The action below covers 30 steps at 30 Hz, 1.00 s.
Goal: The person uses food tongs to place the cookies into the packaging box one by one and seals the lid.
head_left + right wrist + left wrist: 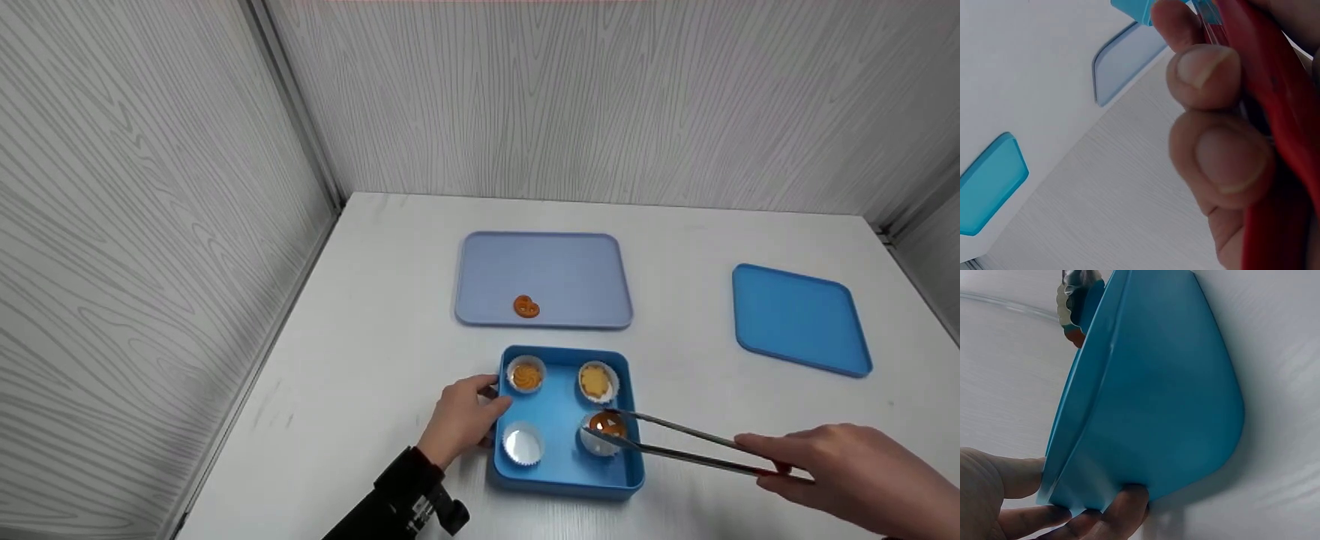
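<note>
My left hand [463, 418] grips the left wall of a blue square box [555, 480], thumb at the rim and other fingers against the outer side [1162, 394]. My right hand [847, 465] holds metal tongs [697, 442] with red handles [1275, 90]. Their tips are at a glossy brown pretzel [609, 424] in the front right paper cup [596, 444]. At the back left of the box, a cup holds a round swirled cookie [526, 376]. A pale yellow cookie [595, 381] sits in the back right cup. The front left paper cup [523, 444] has nothing in it.
Behind the box lies a pale lavender-blue tray [555, 270] with one brown pretzel [526, 306] near its front edge. A flat blue tray [802, 319] lies to the right. Grey wood-grain panels [600, 97] enclose the white table [375, 300].
</note>
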### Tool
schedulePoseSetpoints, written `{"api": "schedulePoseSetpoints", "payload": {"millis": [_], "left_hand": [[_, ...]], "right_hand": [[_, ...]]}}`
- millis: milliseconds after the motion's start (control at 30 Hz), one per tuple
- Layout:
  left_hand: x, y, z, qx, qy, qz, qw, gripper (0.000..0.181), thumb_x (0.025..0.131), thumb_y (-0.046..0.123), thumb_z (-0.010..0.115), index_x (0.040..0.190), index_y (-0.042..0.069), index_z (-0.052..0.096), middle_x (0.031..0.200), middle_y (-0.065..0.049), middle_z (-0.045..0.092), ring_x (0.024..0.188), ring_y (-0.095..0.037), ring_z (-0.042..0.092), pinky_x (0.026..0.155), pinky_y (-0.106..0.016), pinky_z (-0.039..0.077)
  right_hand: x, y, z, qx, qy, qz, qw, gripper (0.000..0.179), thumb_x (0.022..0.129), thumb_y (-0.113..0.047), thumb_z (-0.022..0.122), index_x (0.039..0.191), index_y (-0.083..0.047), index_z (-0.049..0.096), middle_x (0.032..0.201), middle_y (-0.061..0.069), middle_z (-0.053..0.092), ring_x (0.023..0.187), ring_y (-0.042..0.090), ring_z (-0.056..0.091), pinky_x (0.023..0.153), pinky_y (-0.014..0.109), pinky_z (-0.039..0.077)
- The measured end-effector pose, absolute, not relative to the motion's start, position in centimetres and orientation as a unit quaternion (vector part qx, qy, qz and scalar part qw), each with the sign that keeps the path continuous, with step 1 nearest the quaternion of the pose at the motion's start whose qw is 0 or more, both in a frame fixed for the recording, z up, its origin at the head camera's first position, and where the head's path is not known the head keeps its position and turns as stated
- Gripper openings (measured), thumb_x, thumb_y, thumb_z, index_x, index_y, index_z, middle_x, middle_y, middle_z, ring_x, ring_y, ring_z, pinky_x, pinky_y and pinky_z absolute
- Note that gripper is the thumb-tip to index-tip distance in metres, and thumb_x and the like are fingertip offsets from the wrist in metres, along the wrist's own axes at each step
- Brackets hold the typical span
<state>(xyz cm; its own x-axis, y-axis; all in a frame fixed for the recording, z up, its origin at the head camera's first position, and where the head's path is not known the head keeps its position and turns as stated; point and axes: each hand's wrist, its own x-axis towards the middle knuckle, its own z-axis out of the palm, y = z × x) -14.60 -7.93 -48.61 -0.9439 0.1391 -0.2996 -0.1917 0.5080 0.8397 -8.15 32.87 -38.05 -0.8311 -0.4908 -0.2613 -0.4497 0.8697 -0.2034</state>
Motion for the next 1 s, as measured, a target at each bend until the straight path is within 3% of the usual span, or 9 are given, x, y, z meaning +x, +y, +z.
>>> {"api": "schedulePoseSetpoints", "payload": {"millis": [400,567,800,1000], "left_hand": [[-14.52,-7.96,-48.61,-0.013,0.853,0.495,0.164,0.046,0.1,0.025,0.066,0.142,0.007,0.06,0.115,-0.009,0.065,0.08,-0.017,0.061,0.063,-0.03,0.057],[-14.61,-7.93,-48.6,-0.02,0.848,0.501,0.171,0.047,0.101,0.026,0.066,0.143,0.008,0.059,0.116,-0.008,0.065,0.075,-0.017,0.062,0.061,-0.032,0.058],[-14.62,-7.98,-48.58,-0.001,0.865,0.479,0.15,0.044,0.099,0.023,0.067,0.14,0.007,0.062,0.112,-0.007,0.067,0.089,-0.016,0.061,0.069,-0.029,0.057],[-14.6,-7.92,-48.54,-0.008,0.863,0.48,0.158,0.046,0.1,0.024,0.067,0.141,0.006,0.061,0.113,-0.008,0.066,0.087,-0.018,0.061,0.067,-0.031,0.058]], "right_hand": [[-8.38,32.22,-38.12,-0.226,0.959,-0.044,0.162,0.039,0.083,-0.022,0.084,0.121,-0.02,0.076,0.075,-0.019,0.07,0.059,-0.005,0.052,0.056,0.021,0.05],[-8.27,32.3,-38.33,-0.24,0.96,-0.045,0.138,0.04,0.08,-0.023,0.086,0.119,-0.02,0.076,0.074,-0.019,0.069,0.058,-0.006,0.052,0.053,0.021,0.048],[-8.32,32.58,-38.39,-0.243,0.959,-0.043,0.137,0.041,0.081,-0.025,0.086,0.12,-0.02,0.075,0.073,-0.022,0.065,0.057,-0.006,0.048,0.05,0.021,0.044],[-8.38,32.81,-38.08,-0.245,0.961,-0.056,0.115,0.044,0.08,-0.026,0.087,0.122,-0.017,0.075,0.075,-0.022,0.067,0.059,-0.007,0.049,0.052,0.021,0.047]]}}
